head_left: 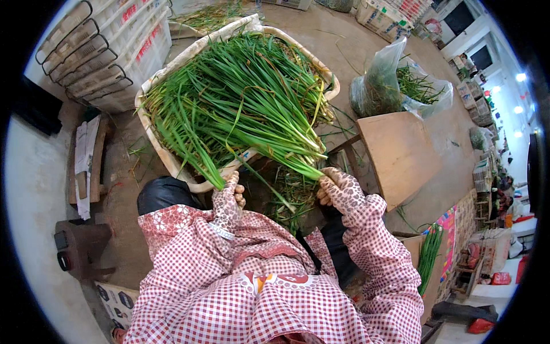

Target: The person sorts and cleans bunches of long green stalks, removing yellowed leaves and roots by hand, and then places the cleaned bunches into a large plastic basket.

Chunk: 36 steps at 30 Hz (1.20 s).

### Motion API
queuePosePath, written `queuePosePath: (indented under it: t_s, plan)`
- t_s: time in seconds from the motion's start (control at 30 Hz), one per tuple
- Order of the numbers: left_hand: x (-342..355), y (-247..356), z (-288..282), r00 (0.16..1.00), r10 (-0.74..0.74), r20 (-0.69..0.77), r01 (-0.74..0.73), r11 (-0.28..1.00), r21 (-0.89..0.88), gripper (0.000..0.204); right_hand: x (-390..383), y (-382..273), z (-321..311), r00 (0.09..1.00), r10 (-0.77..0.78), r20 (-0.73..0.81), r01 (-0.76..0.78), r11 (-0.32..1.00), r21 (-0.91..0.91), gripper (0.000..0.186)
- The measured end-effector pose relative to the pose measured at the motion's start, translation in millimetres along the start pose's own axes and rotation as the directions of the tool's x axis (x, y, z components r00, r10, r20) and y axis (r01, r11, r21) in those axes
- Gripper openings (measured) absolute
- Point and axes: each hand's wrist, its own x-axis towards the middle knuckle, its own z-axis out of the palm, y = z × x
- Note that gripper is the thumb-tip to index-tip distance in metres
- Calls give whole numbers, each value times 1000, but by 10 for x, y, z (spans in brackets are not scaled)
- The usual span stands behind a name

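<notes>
A shallow white crate [144,109] in front of me is heaped with long green Chinese chives [229,86], their pale stem ends pointing right and toward me. My left hand [227,199], in a spotted fingerless glove, is closed around a small bunch of chives [207,167] at the crate's near edge. My right hand [342,189], gloved alike, grips a thicker bunch of chives [286,156] by its stem ends. The leaves of that bunch run back over the heap. Loose leaf scraps [289,200] lie below, between my hands.
Stacked white crates [123,51] stand at the far left. On the right are a wooden board [398,155] and a clear plastic bag [378,86] with green trimmings. A bundle of chives [429,258] lies at the lower right. A small brown stool [86,246] is at left.
</notes>
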Motion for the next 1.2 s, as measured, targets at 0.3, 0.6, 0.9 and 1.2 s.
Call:
queuePosePath:
  t_s: [0.3,0.6,0.9,1.2]
  plan:
    - [-141,230,77,997,68,27,-62,983,-174,31,-855,-755,-1415,968,70,-241,-162,909,-385,30]
    - [-4,322,91,971,218,103,-210,974,-80,23,-713,-1198,-2306,809,-388,-441,-388,210,-897,24]
    - [-102,238,190,914,211,346,-110,951,-289,25,-487,-2103,-2696,309,-840,-445,-231,388,-892,24]
    - [-207,-3,224,740,-21,672,358,858,-368,33,469,-1057,-339,959,0,-284,107,926,362,25]
